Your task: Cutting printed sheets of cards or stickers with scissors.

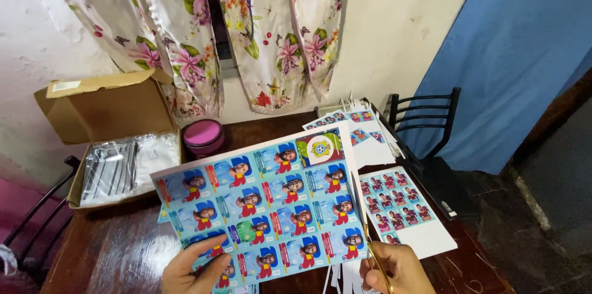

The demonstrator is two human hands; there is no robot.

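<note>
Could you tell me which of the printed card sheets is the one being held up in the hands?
The large blue sheet, gripped by the left hand; the other sheets lie flat on the table.

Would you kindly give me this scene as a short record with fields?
left hand: holds the blue printed sheet of portrait stickers by its lower edge
right hand: grip closed on gold-handled scissors, blades at the sheet's right edge
surface: dark wooden table
nearby: open brown cardboard box; round pink tin; black metal chair
</note>
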